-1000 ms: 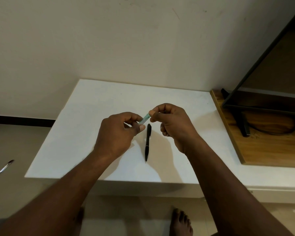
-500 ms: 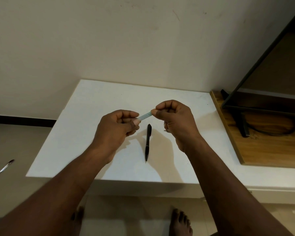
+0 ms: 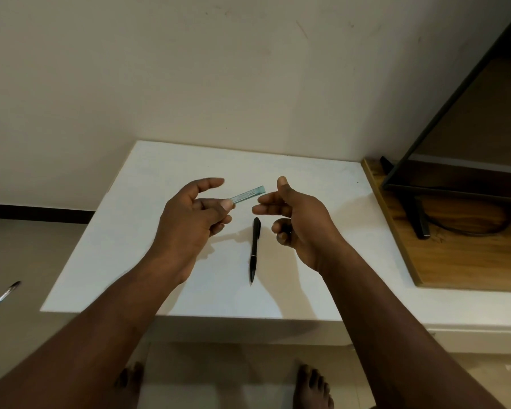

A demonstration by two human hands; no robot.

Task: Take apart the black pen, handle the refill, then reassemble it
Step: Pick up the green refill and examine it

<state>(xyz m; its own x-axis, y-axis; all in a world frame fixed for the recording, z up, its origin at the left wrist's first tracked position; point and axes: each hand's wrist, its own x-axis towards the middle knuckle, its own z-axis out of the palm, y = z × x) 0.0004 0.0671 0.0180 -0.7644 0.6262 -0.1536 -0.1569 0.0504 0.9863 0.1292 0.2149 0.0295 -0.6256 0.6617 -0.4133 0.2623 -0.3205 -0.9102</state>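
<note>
The black pen (image 3: 254,249) lies on the white table (image 3: 148,231), its tip pointing toward me, between my two hands. My left hand (image 3: 194,215) holds a slim, pale teal refill (image 3: 250,194) pinched between thumb and fingers above the table; the free end points right and slightly up. My right hand (image 3: 295,214) hovers just right of that free end, thumb up and fingers loosely extended, touching nothing.
A wooden board (image 3: 460,237) with a black stand and cable borders the table's right side. A metal object (image 3: 2,295) lies on the floor at the left. My bare feet (image 3: 313,388) stand below the table's front edge. A wall rises behind.
My right hand has let go of the refill's end and opened, moving slightly right. The left hand keeps the refill and has spread its fingers. The pen has not moved.
</note>
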